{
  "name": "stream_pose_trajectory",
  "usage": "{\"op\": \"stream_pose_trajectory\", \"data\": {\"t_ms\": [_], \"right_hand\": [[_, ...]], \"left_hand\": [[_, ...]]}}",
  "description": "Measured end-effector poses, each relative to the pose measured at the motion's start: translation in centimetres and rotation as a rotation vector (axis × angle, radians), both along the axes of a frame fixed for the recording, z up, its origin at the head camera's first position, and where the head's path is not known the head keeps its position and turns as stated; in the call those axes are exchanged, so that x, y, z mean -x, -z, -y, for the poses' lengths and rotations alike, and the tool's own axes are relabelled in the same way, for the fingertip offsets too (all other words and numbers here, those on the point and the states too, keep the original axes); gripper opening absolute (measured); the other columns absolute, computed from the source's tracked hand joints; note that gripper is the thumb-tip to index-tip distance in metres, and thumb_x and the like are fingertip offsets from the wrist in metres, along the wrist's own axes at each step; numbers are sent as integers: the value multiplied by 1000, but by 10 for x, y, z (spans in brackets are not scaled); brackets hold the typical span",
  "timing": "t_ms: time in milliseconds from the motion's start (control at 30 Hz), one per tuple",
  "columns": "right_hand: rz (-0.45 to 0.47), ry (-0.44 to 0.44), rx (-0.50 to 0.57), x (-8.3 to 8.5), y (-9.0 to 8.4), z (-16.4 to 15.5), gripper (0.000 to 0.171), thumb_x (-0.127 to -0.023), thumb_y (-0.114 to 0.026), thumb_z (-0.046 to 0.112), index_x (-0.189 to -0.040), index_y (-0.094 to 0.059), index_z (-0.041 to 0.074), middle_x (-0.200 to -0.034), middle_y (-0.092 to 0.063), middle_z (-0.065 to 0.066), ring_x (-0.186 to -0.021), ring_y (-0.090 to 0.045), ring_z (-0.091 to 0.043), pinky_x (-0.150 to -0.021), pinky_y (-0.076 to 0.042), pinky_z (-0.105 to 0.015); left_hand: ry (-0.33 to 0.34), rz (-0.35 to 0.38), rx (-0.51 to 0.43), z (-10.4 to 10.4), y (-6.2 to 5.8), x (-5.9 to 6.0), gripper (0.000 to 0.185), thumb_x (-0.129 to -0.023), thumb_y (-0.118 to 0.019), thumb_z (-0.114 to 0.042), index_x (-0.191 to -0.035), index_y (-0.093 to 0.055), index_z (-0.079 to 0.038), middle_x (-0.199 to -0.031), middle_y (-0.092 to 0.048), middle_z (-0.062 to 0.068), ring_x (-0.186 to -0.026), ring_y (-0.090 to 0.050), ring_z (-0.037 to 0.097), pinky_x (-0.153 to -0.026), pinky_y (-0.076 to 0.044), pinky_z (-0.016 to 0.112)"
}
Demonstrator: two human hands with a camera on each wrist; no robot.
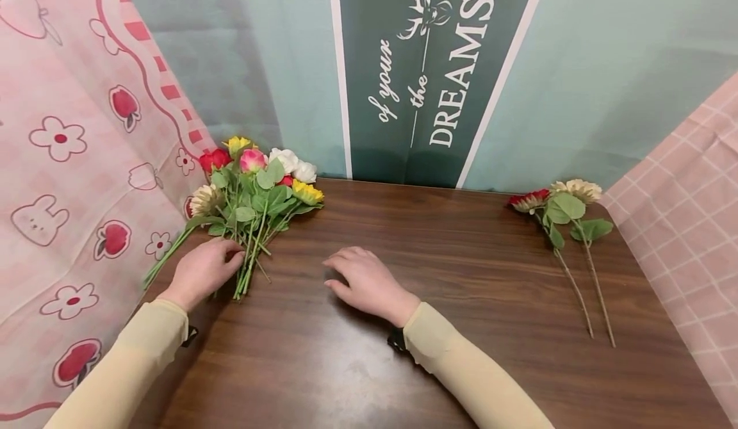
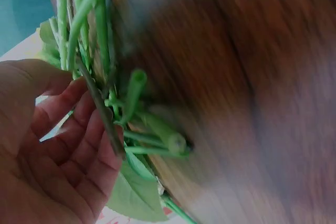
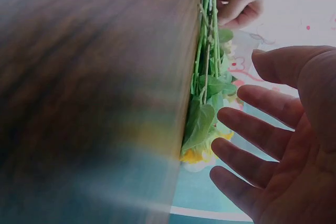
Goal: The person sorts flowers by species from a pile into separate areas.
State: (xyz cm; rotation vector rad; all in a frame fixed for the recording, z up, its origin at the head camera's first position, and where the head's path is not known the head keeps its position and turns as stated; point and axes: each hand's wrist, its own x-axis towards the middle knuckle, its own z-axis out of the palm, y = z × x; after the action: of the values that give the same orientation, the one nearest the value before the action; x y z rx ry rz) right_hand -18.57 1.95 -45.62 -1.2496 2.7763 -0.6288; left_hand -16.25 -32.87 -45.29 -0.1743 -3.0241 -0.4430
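At the left, a pile of artificial flowers [image 1: 254, 202] in red, pink, white, yellow and cream lies with its stems toward me. My left hand [image 1: 209, 269] is at these stems. In the left wrist view, its thumb and curled fingers meet at a thin brown stem [image 2: 102, 111], with thicker green stems [image 2: 160, 129] beside it. My right hand [image 1: 366, 282] hovers over the middle of the table, apart from the pile. Its fingers [image 3: 257, 129] are spread and hold nothing in the right wrist view.
Two flowers, one red [image 1: 529, 200] and one cream [image 1: 576, 190], lie at the right of the brown wooden table [image 1: 438, 243]. A pink patterned cloth [image 1: 75, 192] borders the left, a green printed cloth [image 1: 288, 64] the back, and a pink checked cloth [image 1: 686, 211] the right.
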Motion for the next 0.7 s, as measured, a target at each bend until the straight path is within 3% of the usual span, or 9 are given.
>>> {"op": "stream_pose_trajectory", "data": {"t_ms": [167,300,500,600,700], "right_hand": [[-7,25,19,2,4,-3,37,-102,-63,37,-133,-67,15,-130,-66,0,-128,-55,-23,-112,-40,-44],[1,30,31,4,5,-4,37,-103,-62,36,-132,-67,14,-130,-66,-1,-128,-55,-24,-112,-40,-45],[19,28,30,3,6,-4,37,-103,-62,36,-132,-67,14,-129,-66,-1,-127,-55,-23,-110,-43,-45],[20,32,35,3,5,-5,36,-103,-62,35,-131,-68,14,-128,-67,-1,-127,-55,-23,-110,-43,-44],[18,41,41,3,3,-7,35,-103,-62,35,-130,-69,14,-127,-67,-1,-126,-56,-23,-109,-43,-44]], "left_hand": [[-43,-32,-57,-11,1,5,22,-99,-66,-32,-107,-72,-12,-94,-67,7,-75,-63,24,-62,-50,46],[-34,-33,-25,-20,1,14,22,-97,-68,-31,-105,-75,-13,-95,-67,7,-78,-65,25,-64,-52,49],[-74,91,-24,-28,-5,26,19,-94,-64,-29,-91,-75,-14,-84,-71,4,-66,-61,20,-52,-48,42],[-81,137,-85,-28,-10,26,18,-94,-62,-25,-91,-74,-12,-79,-68,2,-63,-56,18,-55,-46,38],[-87,170,-184,-29,-15,26,21,-97,-60,-23,-97,-73,-7,-77,-67,1,-62,-60,15,-60,-49,36]]}}
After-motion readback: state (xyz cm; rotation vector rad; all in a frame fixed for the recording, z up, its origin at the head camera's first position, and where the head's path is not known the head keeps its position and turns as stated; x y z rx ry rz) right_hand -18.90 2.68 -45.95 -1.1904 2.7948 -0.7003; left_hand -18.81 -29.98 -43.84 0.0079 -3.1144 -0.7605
